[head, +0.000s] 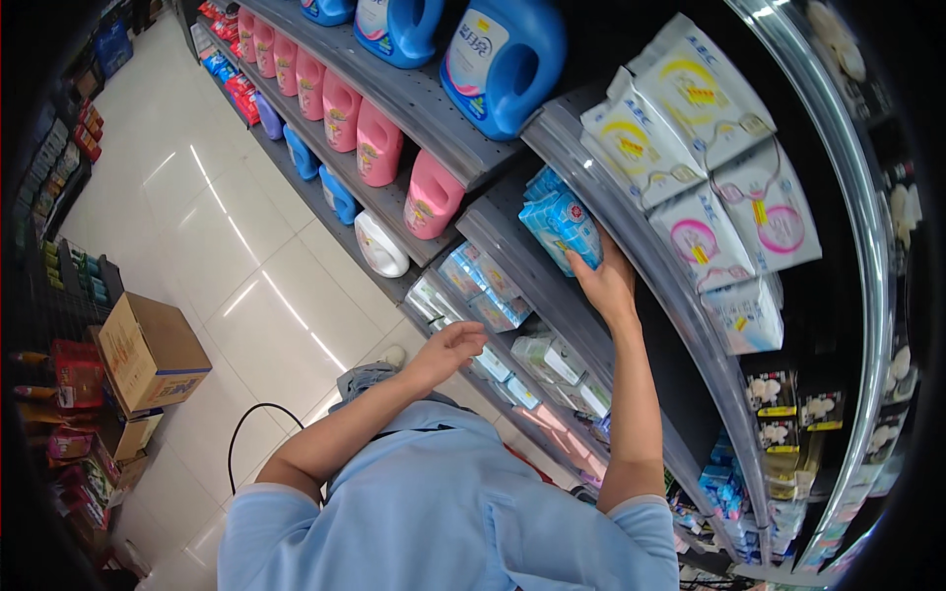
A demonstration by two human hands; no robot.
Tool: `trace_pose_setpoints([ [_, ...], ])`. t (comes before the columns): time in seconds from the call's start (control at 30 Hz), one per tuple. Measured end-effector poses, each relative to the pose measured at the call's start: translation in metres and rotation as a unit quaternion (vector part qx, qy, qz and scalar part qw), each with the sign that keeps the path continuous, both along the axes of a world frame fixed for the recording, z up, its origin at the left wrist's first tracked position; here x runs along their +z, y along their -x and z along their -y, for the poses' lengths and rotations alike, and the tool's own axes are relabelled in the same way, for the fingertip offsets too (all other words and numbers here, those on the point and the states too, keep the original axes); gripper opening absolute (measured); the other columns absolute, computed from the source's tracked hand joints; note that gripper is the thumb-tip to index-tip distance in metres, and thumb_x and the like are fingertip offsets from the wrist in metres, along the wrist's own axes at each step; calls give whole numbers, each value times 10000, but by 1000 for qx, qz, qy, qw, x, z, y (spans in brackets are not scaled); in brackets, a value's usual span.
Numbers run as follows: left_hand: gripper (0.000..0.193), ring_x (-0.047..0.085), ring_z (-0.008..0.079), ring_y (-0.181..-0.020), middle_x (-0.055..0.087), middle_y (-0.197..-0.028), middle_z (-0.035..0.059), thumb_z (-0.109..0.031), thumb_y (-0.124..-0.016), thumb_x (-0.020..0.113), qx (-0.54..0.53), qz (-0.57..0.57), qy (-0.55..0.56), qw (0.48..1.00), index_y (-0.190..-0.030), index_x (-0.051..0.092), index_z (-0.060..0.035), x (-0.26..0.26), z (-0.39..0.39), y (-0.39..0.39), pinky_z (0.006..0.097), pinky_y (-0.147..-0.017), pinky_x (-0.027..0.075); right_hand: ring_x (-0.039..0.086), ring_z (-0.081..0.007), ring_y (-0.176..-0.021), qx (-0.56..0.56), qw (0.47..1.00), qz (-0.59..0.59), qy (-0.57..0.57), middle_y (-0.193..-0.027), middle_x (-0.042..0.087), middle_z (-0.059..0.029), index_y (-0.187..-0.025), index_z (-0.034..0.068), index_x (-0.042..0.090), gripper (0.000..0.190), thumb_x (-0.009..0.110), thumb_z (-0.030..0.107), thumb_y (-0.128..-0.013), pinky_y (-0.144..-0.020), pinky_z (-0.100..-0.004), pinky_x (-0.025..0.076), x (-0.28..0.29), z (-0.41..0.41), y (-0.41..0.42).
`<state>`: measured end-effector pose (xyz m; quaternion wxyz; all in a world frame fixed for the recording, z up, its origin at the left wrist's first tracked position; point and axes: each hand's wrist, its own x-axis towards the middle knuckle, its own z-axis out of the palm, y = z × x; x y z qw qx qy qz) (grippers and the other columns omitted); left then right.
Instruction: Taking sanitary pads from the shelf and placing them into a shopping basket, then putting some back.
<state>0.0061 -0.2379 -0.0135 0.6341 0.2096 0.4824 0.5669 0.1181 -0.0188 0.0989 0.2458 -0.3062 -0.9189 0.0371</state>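
Observation:
My right hand grips the near end of a blue plastic-wrapped soft pack, with the thumb across its front and most fingers hidden behind it. Another blue pack sits close behind, on the same grey metal shelf. White sanitary-pad packs with yellow or pink rings are stacked on the shelf above, to the right of that hand. Nothing is in my left hand, whose fingers are loosely bent. It hovers by the lower shelves, near clear-wrapped light blue packs.
Blue detergent jugs and pink bottles line the shelves at upper left. A curved clear shelf edge runs beside my right forearm. Across the tiled aisle stands a cardboard box against another display.

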Motion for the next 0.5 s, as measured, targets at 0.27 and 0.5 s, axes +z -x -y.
trace_pose_setpoints([
  [0.27, 401, 505, 149, -1013, 535, -1118, 53, -273, -852, 514, -17, -7, 40, 999, -1179, 444, -51, -8, -16, 24, 291, -858, 397, 408, -360, -1142, -119, 986, 91, 68, -1218, 445, -213, -1236, 77, 441, 620, 670, 274, -694, -963, -410, 311, -20, -20, 30],
  [0.5, 394, 517, 154, -998, 535, -1122, 53, -262, -860, 500, -81, -12, 48, 996, -1189, 441, -53, -12, -30, 24, 293, -863, 405, 476, -371, -1029, -120, 991, 25, 48, -1078, 534, -204, -1089, 31, 533, 468, 635, 311, -729, -872, -424, 373, -30, -9, 13],
])
